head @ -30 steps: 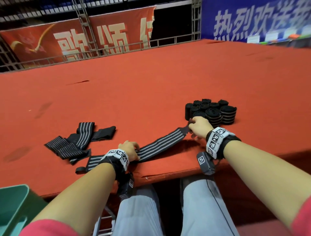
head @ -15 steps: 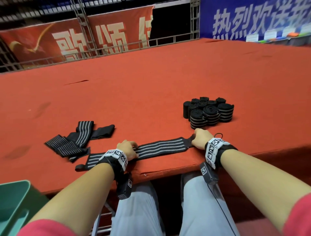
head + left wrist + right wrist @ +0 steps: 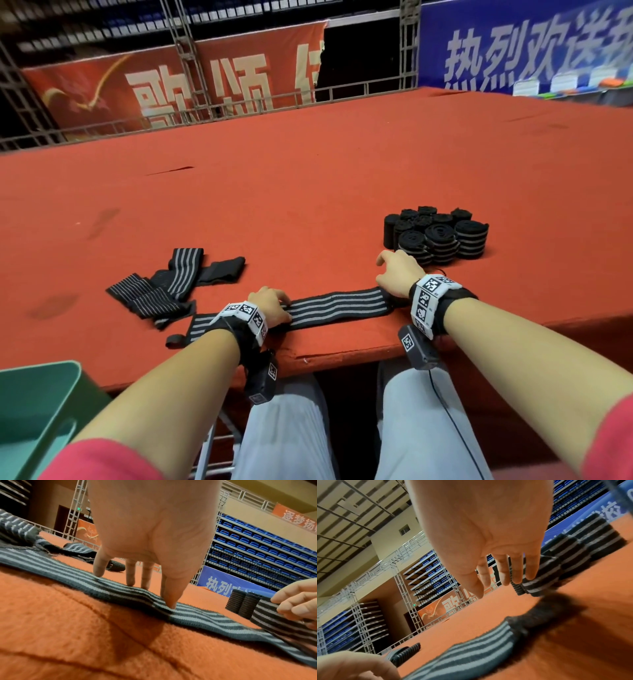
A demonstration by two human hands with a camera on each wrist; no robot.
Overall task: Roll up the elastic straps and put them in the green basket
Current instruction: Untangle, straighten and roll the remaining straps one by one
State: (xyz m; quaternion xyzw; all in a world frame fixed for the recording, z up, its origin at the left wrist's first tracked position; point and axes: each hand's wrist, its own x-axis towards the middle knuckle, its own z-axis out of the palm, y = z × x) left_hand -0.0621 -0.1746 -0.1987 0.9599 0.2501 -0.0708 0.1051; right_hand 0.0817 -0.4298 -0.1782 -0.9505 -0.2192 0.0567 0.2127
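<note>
One black elastic strap with grey stripes lies flat along the near edge of the red table. My left hand presses straight fingertips down on the strap left of its middle. My right hand is over the strap's dark right end, fingers extended and gripping nothing. Just beyond it several rolled straps stand in a cluster. A corner of the green basket shows at the bottom left, below the table edge.
A loose heap of unrolled straps lies to the left of my left hand. The red cloth stretches far back to metal railings and banners. My knees sit under the table's front edge.
My right hand drew the strap's right end toward the near edge, so the strap went from slanted to lying along it. Its fingers have since loosened off the end.
</note>
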